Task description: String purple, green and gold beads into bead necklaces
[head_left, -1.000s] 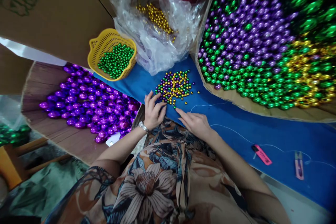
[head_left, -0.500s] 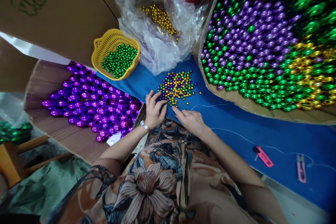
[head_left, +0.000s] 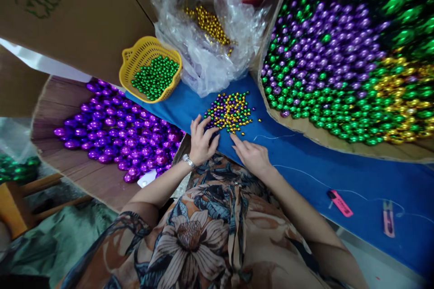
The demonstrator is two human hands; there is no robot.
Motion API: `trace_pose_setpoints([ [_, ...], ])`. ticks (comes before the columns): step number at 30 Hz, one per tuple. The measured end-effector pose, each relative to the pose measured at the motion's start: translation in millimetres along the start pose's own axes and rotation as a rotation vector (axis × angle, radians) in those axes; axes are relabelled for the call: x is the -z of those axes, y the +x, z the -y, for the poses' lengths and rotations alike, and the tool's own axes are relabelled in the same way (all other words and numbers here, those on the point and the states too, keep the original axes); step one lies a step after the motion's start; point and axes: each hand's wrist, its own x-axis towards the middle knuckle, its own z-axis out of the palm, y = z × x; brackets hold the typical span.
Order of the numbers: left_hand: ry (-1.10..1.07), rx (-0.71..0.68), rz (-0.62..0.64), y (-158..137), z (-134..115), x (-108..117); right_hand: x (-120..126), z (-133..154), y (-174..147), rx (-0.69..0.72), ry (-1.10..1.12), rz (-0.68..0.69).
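A loose pile of small gold, purple and green beads (head_left: 230, 110) lies on the blue cloth (head_left: 305, 180). At its lower left edge, my left hand (head_left: 203, 142) has its fingers apart, with the fingertips by the nearest beads. A metal-banded watch circles that wrist. My right hand (head_left: 252, 156) is just below the pile, index finger pointing forward and the other fingers curled. Whatever its fingers may hold is too small to make out. A thin pale thread (head_left: 305, 171) runs from beside this hand toward the right.
A yellow basket (head_left: 127, 76) with green beads stands upper left, beside a clear plastic bag (head_left: 206, 76) holding gold beads. Cardboard boxes with purple beads (head_left: 118, 131) and mixed beads (head_left: 325, 54) flank the cloth. A pink cutter (head_left: 342, 203) and thread snips (head_left: 389, 219) lie at right.
My right hand has moved a little to the right, widening the gap to my left hand. My left hand has shifted only slightly, still by the pile.
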Motion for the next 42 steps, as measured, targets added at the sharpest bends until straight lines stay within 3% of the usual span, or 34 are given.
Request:
trace_pose_setpoints([
  [4,0.013,0.030,-0.035,0,3,3,2,-3,-1,-0.022,0.011,-0.061],
  [8,0.009,0.011,-0.030,-3,5,3,0,2,-1,0.074,0.041,-0.083],
  [18,0.011,-0.003,-0.014,-7,6,3,-3,11,8,0.117,0.046,-0.033],
  [30,-0.011,-0.032,0.007,-8,3,0,-2,15,10,0.048,0.027,0.057],
  [42,-0.002,-0.025,-0.019,-2,2,-4,1,8,8,0.036,0.019,-0.076],
])
